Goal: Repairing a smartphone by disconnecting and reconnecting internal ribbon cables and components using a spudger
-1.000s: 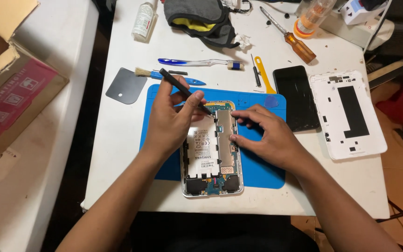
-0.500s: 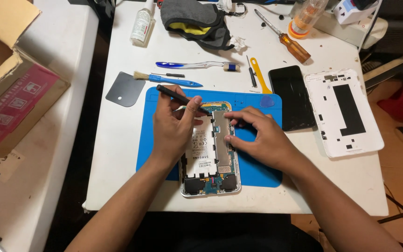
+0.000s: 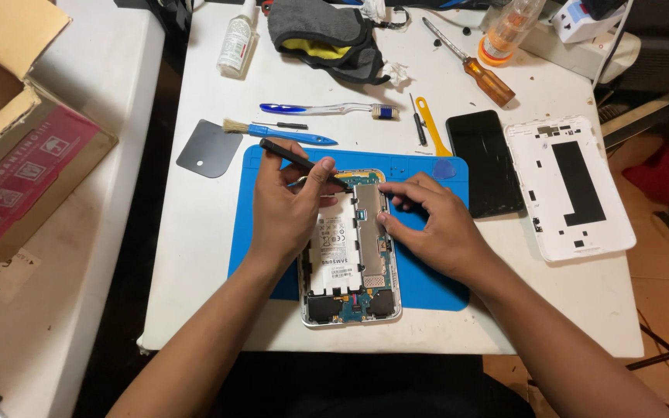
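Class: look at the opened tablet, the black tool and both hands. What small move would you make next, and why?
Probably ease the black tool a little further in at the top of the opened tablet. The left hand holds the tool with its tip at the tablet's top edge, while the right hand steadies the tablet's right side on the blue mat.

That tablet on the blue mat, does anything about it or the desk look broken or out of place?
Nothing looks broken. The tablet lies open, back off, battery and boards bare. Its white back cover lies apart at the right. The left hand holds a black tool at its top edge; the right hand steadies its side.
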